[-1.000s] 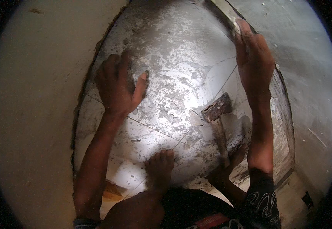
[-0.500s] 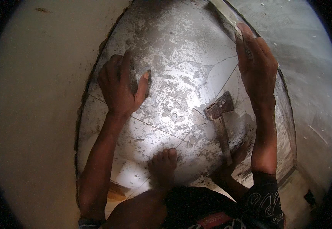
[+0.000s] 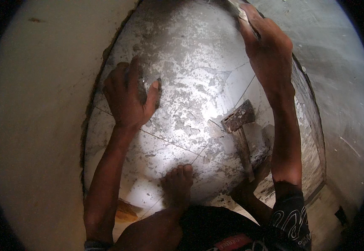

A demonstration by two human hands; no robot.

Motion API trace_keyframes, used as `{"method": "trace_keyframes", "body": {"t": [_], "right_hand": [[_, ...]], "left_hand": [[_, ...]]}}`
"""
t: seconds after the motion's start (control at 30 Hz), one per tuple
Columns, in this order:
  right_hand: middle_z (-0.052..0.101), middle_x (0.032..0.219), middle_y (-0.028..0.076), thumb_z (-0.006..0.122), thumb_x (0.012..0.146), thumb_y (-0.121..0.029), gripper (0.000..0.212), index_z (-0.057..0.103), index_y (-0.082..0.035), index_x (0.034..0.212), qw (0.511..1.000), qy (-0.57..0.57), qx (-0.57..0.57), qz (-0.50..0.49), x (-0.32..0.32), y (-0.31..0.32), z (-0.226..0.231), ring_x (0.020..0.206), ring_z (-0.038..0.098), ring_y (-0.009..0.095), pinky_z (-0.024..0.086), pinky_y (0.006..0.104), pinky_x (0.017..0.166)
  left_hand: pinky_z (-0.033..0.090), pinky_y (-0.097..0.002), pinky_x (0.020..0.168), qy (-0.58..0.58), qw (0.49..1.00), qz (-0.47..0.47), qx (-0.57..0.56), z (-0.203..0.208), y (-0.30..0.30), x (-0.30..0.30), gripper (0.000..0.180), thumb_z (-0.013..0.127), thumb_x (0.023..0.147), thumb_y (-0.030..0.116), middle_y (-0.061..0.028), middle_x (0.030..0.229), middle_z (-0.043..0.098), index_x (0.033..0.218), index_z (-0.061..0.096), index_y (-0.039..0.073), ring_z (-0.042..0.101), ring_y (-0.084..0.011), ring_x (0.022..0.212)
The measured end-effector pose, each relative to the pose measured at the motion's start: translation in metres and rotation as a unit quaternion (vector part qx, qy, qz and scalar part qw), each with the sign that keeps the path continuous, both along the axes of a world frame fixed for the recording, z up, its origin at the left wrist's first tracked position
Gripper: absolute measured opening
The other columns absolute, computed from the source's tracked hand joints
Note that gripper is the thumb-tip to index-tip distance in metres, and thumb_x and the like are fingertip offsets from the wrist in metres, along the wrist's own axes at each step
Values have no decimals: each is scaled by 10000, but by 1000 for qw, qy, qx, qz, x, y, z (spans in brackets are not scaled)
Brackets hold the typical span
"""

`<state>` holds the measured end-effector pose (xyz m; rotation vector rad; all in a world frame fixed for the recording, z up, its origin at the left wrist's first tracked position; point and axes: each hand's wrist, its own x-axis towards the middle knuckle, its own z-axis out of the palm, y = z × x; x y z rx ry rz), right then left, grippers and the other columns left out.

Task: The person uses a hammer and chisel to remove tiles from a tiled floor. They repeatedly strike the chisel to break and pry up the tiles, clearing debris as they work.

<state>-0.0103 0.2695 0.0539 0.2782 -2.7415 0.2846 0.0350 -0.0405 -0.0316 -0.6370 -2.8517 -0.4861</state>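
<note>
My right hand [image 3: 270,48] is at the far right, its fingers closed on a narrow pale strip [image 3: 241,12] beside the foot of the right wall. The strip's far end runs toward the upper edge of the picture, and its exact kind does not show. On the left, my left hand [image 3: 127,94] rests palm down on the mottled tile floor [image 3: 182,88], fingers and thumb apart. Between my arms lies a hatchet [image 3: 239,117] with a rusty head and a wooden handle, touched by neither hand.
A plain wall [image 3: 39,104] rises on the left, a grey one [image 3: 336,83] on the right. Grey residue and thin joints mark the tiles. My bare foot [image 3: 177,180] is on the floor near the hatchet handle. A brown patch [image 3: 127,210] shows at lower left.
My right hand has moved farther away and a little left with the pale strip, so less of the strip shows. My left hand has hardly shifted; the hatchet lies where it was.
</note>
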Motion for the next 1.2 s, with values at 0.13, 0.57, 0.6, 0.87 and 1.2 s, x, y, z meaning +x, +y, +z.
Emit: {"method": "trace_keyframes", "body": {"t": [0.13,0.57,0.6,0.87,1.2], "right_hand": [[648,788,95,683,897,-93,323,644,-104,1217,995,5,92,-39,19,16,9,652,626,177,525,292,615],[711,933,132,671,912,-126,281,650,-91,1190,998,-43,10,-52,12,8,14,831,715,210,578,306,702],[711,938,133,670,914,-131,282,649,-90,1193,998,-34,8,-42,15,6,8,835,715,211,579,309,707],[706,937,156,671,895,-90,293,652,-58,1185,1000,-13,26,-1,-14,-11,8,776,706,231,570,317,706],[704,1012,167,662,917,-135,258,664,-54,1162,999,-4,51,14,-22,-18,8,861,719,240,577,318,668]], "left_hand": [[349,-546,937,-36,999,13,28,9,6,-1,668,619,877,394,-260,1259,448,1420,418,59,432,-408,1145],[346,-542,930,4,1000,7,-11,5,6,0,658,611,886,391,-258,1240,446,1412,422,43,431,-396,1126],[345,-542,933,-9,1000,8,-8,3,2,0,657,612,887,390,-258,1241,445,1412,423,44,431,-397,1126],[346,-540,942,-4,1000,1,16,3,6,0,651,626,880,365,-256,1249,446,1409,426,42,439,-396,1124],[346,-531,936,4,1000,1,4,4,4,-1,659,642,863,355,-233,1250,444,1404,432,42,430,-386,1128]]}}
